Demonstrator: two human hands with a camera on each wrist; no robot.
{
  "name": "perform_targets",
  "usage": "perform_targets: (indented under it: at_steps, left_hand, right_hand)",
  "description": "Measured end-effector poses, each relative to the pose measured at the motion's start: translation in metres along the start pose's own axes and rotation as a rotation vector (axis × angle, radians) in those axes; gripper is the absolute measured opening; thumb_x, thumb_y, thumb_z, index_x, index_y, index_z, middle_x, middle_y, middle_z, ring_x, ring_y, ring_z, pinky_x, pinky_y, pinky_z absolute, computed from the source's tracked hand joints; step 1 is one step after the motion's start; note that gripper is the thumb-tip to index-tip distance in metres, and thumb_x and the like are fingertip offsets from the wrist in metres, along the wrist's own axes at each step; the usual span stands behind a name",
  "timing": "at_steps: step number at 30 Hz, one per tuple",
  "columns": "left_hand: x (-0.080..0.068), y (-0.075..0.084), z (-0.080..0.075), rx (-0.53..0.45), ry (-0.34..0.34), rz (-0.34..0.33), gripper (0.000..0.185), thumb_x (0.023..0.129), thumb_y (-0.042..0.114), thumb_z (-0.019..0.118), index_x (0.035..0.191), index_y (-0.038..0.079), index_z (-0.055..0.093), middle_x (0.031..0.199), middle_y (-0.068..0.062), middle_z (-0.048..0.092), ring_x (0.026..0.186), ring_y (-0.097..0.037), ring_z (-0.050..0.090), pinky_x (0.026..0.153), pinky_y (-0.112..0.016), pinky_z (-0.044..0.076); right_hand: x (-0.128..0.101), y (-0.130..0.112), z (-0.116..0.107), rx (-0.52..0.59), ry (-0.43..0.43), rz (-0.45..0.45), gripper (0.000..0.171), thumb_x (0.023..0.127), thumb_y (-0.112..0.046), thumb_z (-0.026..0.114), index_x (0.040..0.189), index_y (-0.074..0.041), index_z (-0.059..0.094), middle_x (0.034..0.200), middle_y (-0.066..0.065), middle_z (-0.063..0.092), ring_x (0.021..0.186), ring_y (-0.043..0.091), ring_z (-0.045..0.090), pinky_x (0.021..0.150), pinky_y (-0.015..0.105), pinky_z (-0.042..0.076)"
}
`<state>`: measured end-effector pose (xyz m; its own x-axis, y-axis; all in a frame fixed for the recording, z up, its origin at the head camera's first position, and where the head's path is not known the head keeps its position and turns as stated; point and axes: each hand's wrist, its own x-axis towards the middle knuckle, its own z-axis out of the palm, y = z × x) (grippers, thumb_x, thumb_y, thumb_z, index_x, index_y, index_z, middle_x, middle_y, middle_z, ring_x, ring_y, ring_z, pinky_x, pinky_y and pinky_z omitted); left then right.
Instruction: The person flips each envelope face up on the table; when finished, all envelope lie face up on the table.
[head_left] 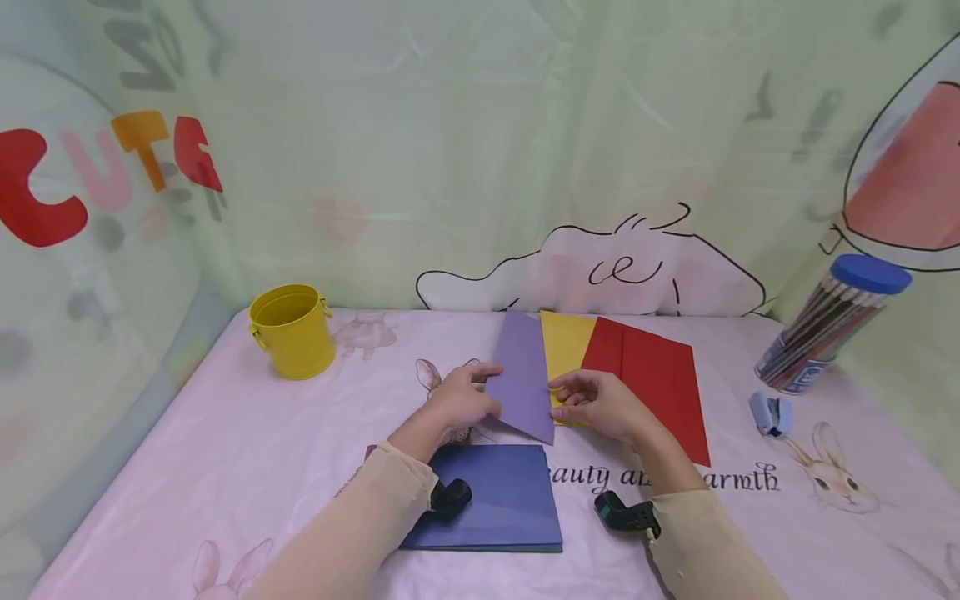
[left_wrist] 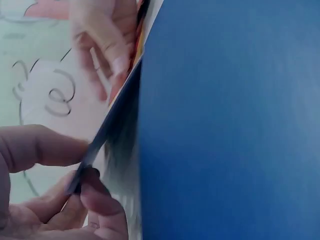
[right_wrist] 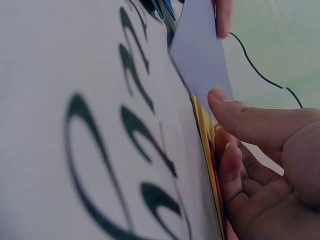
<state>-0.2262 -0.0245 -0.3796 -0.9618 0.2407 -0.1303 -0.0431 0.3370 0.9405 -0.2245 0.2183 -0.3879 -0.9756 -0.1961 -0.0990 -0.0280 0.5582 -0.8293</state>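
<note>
Pink tablecloth, centre: purple sheet, long axis running away from body, pinched at left edge by left hand, at right edge by right hand; both equally near.

Long beige sleeves, black wrist-mounted cameras at both cuffs.

matt purple paper, glossy yellow bucket

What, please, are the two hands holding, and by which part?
Both hold the purple paper: left hand pinches its left edge, right hand its right edge.
</note>
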Motion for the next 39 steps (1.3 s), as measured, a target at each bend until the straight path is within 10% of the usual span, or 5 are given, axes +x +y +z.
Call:
perform_targets:
  at_steps: [8,16,22,28,39]
  left_hand:
    - [-0.010,-0.005,-0.044,-0.142,0.113,0.035,0.067,0.078,-0.009,0.071,0.142,0.007,0.057,0.144,-0.019,0.050,0.106,-0.029,0.060,0.076,-0.030,0.054]
    - [-0.029,-0.016,-0.080,-0.318,0.004,0.048,0.063,0.085,-0.011,0.064,0.145,0.006,0.054,0.151,-0.016,0.044,0.107,-0.027,0.059,0.080,-0.030,0.054]
    - [-0.039,-0.033,-0.082,-0.272,-0.169,0.057,0.061,0.083,-0.008,0.066,0.142,0.004,0.056,0.153,-0.018,0.041,0.104,-0.023,0.061,0.082,-0.028,0.052]
    - [-0.038,-0.041,-0.073,-0.259,-0.282,0.094,0.063,0.081,-0.008,0.068,0.142,-0.001,0.054,0.151,-0.021,0.043,0.096,-0.021,0.064,0.077,-0.025,0.052]
    - [-0.038,-0.042,-0.075,-0.152,-0.135,0.100,0.050,0.086,-0.003,0.070,0.135,0.003,0.063,0.142,-0.018,0.053,0.106,-0.026,0.062,0.085,-0.029,0.051]
  right_hand:
    - [0.000,-0.001,0.002,-0.030,0.010,0.006,0.040,0.085,-0.018,0.083,0.120,-0.005,0.069,0.099,0.008,0.064,0.091,0.024,0.059,0.076,0.026,0.052]
    - [0.000,-0.006,0.001,0.025,0.023,0.086,0.054,0.102,-0.041,0.057,0.144,-0.008,0.050,0.114,0.013,0.064,0.099,0.024,0.061,0.086,0.031,0.050]
    - [0.001,-0.007,-0.001,0.075,0.022,0.068,0.079,0.099,-0.051,0.057,0.160,-0.015,0.022,0.126,0.021,0.055,0.098,0.026,0.063,0.088,0.034,0.051]
    - [0.000,0.000,-0.002,-0.020,0.026,0.050,0.065,0.094,-0.039,0.071,0.150,-0.015,0.048,0.128,0.016,0.056,0.108,0.028,0.057,0.084,0.034,0.053]
    - [0.000,0.000,0.001,-0.040,0.044,0.056,0.059,0.086,-0.032,0.081,0.137,-0.009,0.062,0.117,0.013,0.058,0.097,0.027,0.055,0.070,0.029,0.052]
